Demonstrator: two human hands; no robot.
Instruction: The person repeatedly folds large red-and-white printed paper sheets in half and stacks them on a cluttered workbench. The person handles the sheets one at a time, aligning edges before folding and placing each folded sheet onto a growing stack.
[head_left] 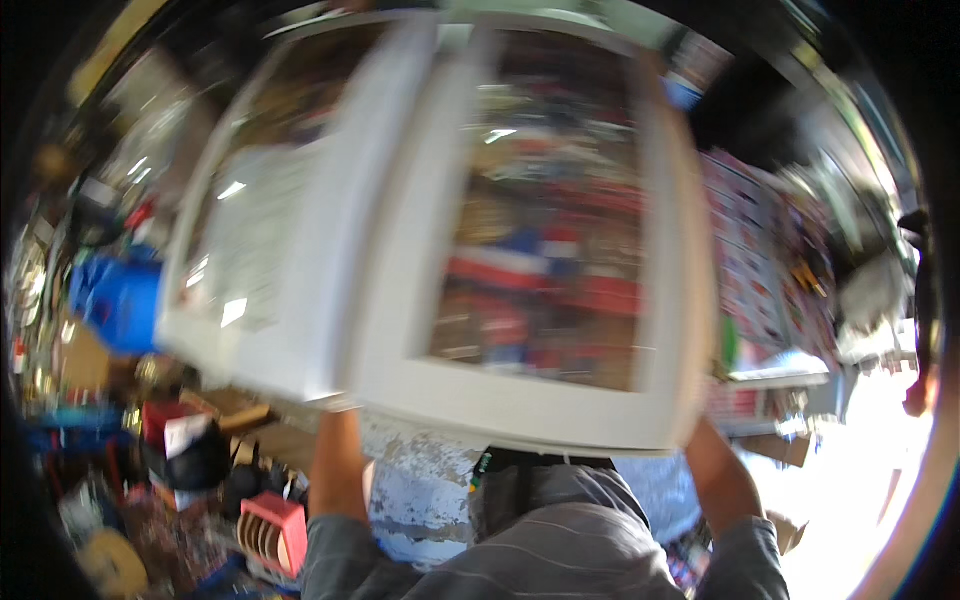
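Observation:
In front of me is a large white-framed piece (pixel 390 300) with two see-through or glossy panels, smeared by motion. Its right panel (pixel 545 250) shows blurred red, blue and brown shapes; I cannot tell whether they lie behind it or are reflected in it. Bright glints cross the left panel (pixel 255 230). My left forearm (pixel 338 455) rises to the lower edge near the middle seam, and my right forearm (pixel 722 475) reaches the lower right corner. Both hands are hidden behind the frame, so their fingers and grip do not show.
On the left are a blue bag-like item (pixel 120 300), a red slotted holder (pixel 273 535) and crowded small goods. Colourful printed sheets (pixel 755 260) hang on the right, above a shelf edge (pixel 780 378). A worn bluish surface (pixel 415 490) lies below the frame.

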